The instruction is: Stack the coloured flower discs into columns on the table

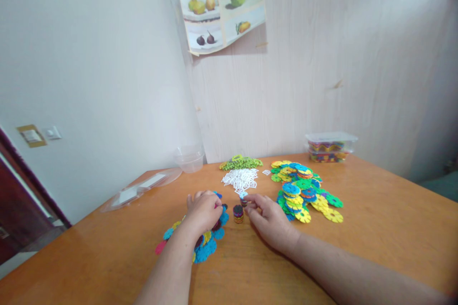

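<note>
Currently, your left hand is over loose discs; your right hand is at the rear stack, behind the front stack. Finger opening and hold cannot be determined for either.

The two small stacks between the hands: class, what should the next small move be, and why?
Probably the left hand should bring one disc from the pile beneath it to the farther stack: that hand is right over the pile, and the right hand is at that stack. Whether the left hand already pinches a disc is hard to tell.
</note>
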Motion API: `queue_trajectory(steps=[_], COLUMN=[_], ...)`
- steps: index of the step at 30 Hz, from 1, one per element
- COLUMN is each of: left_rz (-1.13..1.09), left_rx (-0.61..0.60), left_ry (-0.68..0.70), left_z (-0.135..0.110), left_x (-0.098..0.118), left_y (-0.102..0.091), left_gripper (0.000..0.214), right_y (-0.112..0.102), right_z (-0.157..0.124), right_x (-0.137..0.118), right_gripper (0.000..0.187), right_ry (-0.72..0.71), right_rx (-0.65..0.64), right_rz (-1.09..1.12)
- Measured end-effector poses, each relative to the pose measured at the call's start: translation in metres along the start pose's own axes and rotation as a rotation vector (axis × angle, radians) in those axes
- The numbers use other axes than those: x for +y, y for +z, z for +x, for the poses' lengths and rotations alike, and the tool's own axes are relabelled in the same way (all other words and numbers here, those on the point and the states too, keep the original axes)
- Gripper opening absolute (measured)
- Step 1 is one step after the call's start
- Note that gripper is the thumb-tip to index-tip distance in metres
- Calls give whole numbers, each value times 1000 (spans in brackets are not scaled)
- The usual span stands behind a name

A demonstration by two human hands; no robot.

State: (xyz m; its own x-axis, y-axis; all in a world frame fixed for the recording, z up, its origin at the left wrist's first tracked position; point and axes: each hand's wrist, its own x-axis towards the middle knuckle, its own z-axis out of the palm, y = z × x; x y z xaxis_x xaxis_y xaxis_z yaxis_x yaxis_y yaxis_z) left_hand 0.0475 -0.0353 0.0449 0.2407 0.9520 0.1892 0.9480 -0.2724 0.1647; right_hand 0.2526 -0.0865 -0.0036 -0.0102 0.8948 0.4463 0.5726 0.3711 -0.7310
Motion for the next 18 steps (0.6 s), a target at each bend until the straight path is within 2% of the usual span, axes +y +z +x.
queue_trajectory(steps=[5, 8, 14, 18], left_rz=[-35, -197, -822, -920], left_rx=[165, 193, -40, -139], left_ry=[-7, -20, -47, -43], left_z=[3, 4, 0, -1], left_x=[-1, 2, 19, 25], left_y=[-3, -8, -8, -2], left_gripper=[21, 19, 23, 23], right_y=[-2, -2, -1, -1], right_z=[0, 0, 0, -1], right_x=[-3, -4, -3, -4], right_gripper=[29, 30, 30, 30], right_ry=[-6, -5, 3, -2], right_rx=[-1, 1, -1, -3], right_rz=[6, 10, 2, -6])
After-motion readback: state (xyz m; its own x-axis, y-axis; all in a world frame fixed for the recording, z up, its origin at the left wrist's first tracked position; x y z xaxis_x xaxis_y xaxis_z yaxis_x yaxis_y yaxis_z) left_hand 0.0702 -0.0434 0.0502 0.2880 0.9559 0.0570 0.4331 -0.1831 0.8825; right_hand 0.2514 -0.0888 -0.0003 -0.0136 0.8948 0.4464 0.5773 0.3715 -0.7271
